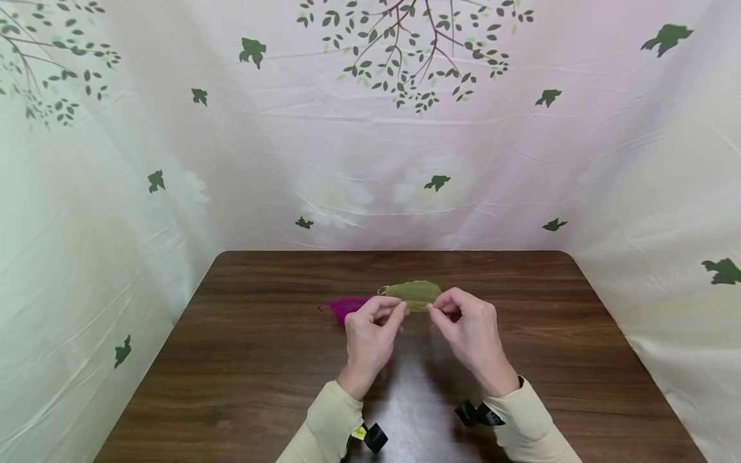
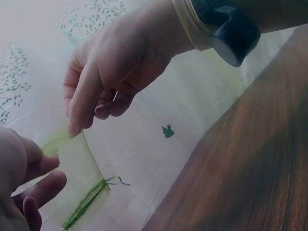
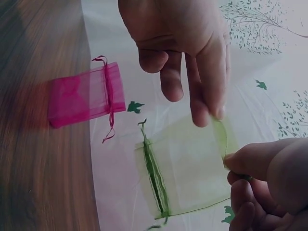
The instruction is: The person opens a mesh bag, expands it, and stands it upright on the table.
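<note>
A sheer green drawstring pouch (image 1: 413,292) is stretched between my two hands, above the table. My left hand (image 1: 370,337) pinches one side of its near edge between thumb and index finger. The other side of that same edge is pinched by my right hand (image 1: 476,334). In the right wrist view, the dark green gathered drawstring band (image 3: 155,178) lies at the end away from my fingers, with loose cord tips. A magenta drawstring pouch (image 3: 82,94) lies on the table, just left of the green one and partly behind my left hand in the head view.
The dark wood-grain table (image 1: 243,373) has rounded far corners. A pale curtain (image 1: 370,148) with printed leaves and green birds surrounds it at the back and both sides. Small black cameras (image 1: 376,438) are strapped to both wrists over cream sleeves.
</note>
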A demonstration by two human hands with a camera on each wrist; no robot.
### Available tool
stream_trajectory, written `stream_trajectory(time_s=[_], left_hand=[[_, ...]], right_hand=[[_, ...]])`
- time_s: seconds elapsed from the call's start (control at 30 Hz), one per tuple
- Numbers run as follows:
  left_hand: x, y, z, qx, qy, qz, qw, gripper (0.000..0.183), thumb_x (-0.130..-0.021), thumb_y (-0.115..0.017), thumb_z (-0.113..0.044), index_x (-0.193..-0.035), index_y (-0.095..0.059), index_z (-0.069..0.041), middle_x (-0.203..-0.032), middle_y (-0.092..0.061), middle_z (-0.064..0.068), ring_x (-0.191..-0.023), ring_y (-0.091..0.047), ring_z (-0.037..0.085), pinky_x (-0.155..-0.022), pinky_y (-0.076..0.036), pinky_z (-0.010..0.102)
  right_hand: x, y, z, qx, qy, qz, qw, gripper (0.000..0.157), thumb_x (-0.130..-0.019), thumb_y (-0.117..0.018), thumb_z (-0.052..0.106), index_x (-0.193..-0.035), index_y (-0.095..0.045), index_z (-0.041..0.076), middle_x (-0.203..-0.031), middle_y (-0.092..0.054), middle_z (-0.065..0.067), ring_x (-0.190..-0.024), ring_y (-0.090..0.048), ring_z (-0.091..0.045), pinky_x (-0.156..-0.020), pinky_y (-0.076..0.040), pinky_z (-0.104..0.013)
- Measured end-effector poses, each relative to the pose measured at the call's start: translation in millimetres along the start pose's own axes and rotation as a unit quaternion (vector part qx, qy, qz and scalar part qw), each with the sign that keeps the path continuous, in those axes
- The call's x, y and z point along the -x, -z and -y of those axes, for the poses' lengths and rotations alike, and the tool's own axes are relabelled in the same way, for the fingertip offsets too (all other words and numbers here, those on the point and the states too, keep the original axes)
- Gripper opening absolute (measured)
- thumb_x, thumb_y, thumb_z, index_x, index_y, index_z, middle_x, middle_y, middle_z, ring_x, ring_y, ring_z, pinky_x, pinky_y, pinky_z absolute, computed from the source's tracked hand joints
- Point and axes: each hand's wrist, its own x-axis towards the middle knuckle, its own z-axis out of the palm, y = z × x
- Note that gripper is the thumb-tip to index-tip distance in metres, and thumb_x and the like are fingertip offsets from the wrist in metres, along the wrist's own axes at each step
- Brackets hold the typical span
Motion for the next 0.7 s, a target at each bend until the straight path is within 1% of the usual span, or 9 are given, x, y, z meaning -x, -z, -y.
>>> stream_trajectory(time_s=[0.17,0.23,0.3,0.4,0.47,0.53,0.6,0.63,0.7], left_hand=[[-1.0,3.0,2.4,-0.016,-0.02,-0.006,0.9996,0.004,-0.095,-0.079,-0.009,-0.091,-0.078,-0.009,-0.073,-0.077,0.005,-0.051,-0.069,0.017,-0.05,-0.055,0.022],[-1.8,4.8,2.9,-0.025,-0.026,-0.005,0.9994,0.002,-0.094,-0.08,-0.008,-0.093,-0.079,-0.009,-0.073,-0.076,0.003,-0.052,-0.069,0.018,-0.052,-0.056,0.021],[-2.2,6.4,3.3,-0.029,-0.026,-0.002,0.9992,0.004,-0.093,-0.08,-0.006,-0.097,-0.081,-0.008,-0.074,-0.076,0.004,-0.054,-0.07,0.02,-0.053,-0.056,0.021],[-1.6,7.5,2.8,-0.035,-0.014,0.004,0.9993,0.007,-0.093,-0.08,-0.006,-0.1,-0.082,-0.007,-0.073,-0.077,0.003,-0.055,-0.071,0.018,-0.054,-0.057,0.021],[-0.9,7.3,2.3,-0.033,0.001,0.003,0.9995,0.007,-0.092,-0.081,-0.006,-0.099,-0.082,-0.007,-0.073,-0.077,0.002,-0.055,-0.071,0.016,-0.054,-0.057,0.021],[-0.6,6.6,1.3,-0.033,0.015,-0.002,0.9993,0.006,-0.09,-0.083,-0.006,-0.095,-0.083,-0.009,-0.071,-0.077,-0.001,-0.056,-0.071,0.013,-0.055,-0.056,0.021],[-0.6,6.1,0.4,-0.028,0.025,-0.004,0.9993,0.004,-0.089,-0.084,-0.007,-0.09,-0.083,-0.011,-0.071,-0.077,-0.002,-0.058,-0.071,0.012,-0.056,-0.057,0.021],[-0.6,5.8,0.1,-0.024,0.029,-0.004,0.9993,0.004,-0.089,-0.085,-0.007,-0.088,-0.082,-0.011,-0.071,-0.077,-0.001,-0.058,-0.072,0.012,-0.056,-0.057,0.022],[-0.7,5.8,-0.5,-0.027,0.028,-0.001,0.9992,0.006,-0.089,-0.086,-0.01,-0.086,-0.081,-0.012,-0.071,-0.076,-0.002,-0.06,-0.072,0.01,-0.057,-0.057,0.022]], right_hand=[[0.1,-0.2,-0.5,0.007,-0.003,0.0,1.0,0.024,-0.081,-0.089,0.004,-0.083,-0.068,0.014,-0.068,-0.065,0.009,-0.058,-0.058,-0.001,-0.055,-0.051,-0.02],[-0.1,-0.3,-0.5,0.008,-0.002,-0.002,1.0,0.022,-0.083,-0.088,0.003,-0.086,-0.068,0.012,-0.069,-0.068,0.007,-0.058,-0.058,-0.002,-0.055,-0.05,-0.019],[-0.5,-0.4,-0.2,0.014,-0.002,-0.001,1.0,0.019,-0.085,-0.086,0.003,-0.089,-0.07,0.011,-0.071,-0.07,0.006,-0.058,-0.059,-0.001,-0.055,-0.049,-0.018],[-0.9,-0.3,0.5,0.02,0.0,0.004,1.0,0.014,-0.087,-0.083,0.002,-0.092,-0.073,0.01,-0.073,-0.072,0.005,-0.059,-0.061,-0.002,-0.055,-0.053,-0.023],[-1.1,0.0,0.8,0.022,0.003,0.008,1.0,0.014,-0.087,-0.083,0.001,-0.091,-0.074,0.011,-0.073,-0.071,0.006,-0.06,-0.061,-0.002,-0.055,-0.054,-0.024],[-1.3,0.4,0.9,0.021,0.008,0.008,1.0,0.016,-0.084,-0.084,0.0,-0.088,-0.074,0.012,-0.072,-0.071,0.006,-0.061,-0.062,-0.002,-0.056,-0.055,-0.024],[-1.3,0.4,0.8,0.02,0.013,0.007,1.0,0.019,-0.082,-0.086,0.0,-0.084,-0.073,0.013,-0.071,-0.069,0.007,-0.061,-0.062,-0.001,-0.056,-0.053,-0.021],[-1.3,0.3,0.9,0.021,0.015,0.006,1.0,0.021,-0.081,-0.087,0.001,-0.082,-0.072,0.014,-0.071,-0.069,0.008,-0.06,-0.061,-0.001,-0.056,-0.052,-0.019],[-0.9,-0.3,0.8,0.02,0.019,0.003,1.0,0.023,-0.079,-0.089,0.001,-0.081,-0.071,0.014,-0.071,-0.068,0.007,-0.06,-0.061,-0.001,-0.056,-0.053,-0.021]])
